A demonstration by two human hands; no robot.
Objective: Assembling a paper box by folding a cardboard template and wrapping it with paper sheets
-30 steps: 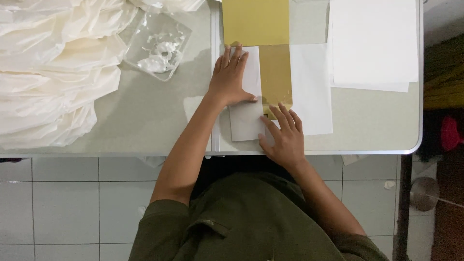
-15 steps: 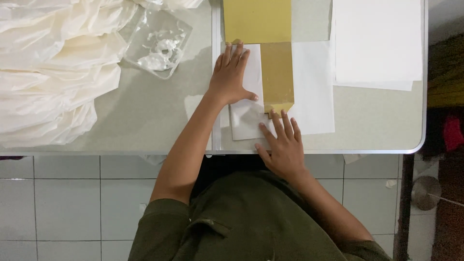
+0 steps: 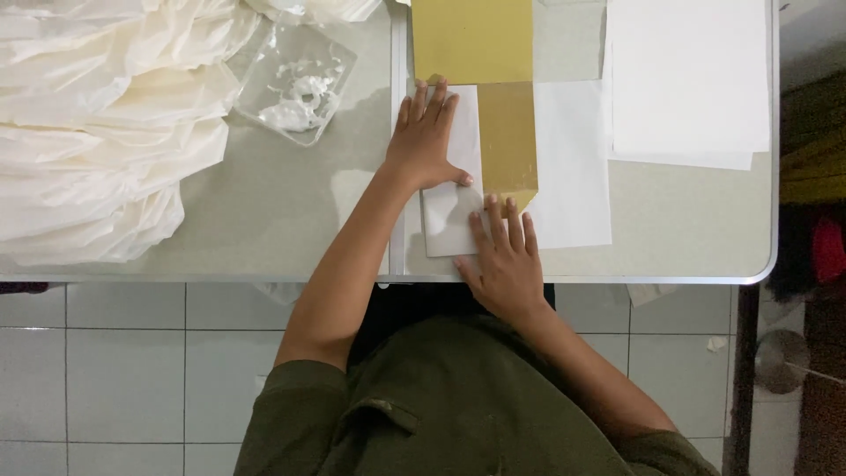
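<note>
My left hand (image 3: 426,137) lies flat, fingers spread, on the upper part of a folded white paper piece (image 3: 449,225) on the grey table (image 3: 282,211). Beside it runs a gold paper strip (image 3: 508,141) that joins a wider gold sheet (image 3: 471,40) farther back. Fingers apart, my right hand (image 3: 500,256) presses on the lower edge of the white piece, its fingertips near the gold strip's pointed lower end. A white sheet (image 3: 571,167) lies under the gold strip to the right.
A heap of cream fabric (image 3: 97,123) fills the table's left side. A clear plastic bag (image 3: 295,84) with small white bits lies next to it. A stack of white paper (image 3: 692,79) sits at the back right. The floor below is white tile (image 3: 123,370).
My right hand has slid a little toward the table's near edge along the white piece. My left hand has stayed in place.
</note>
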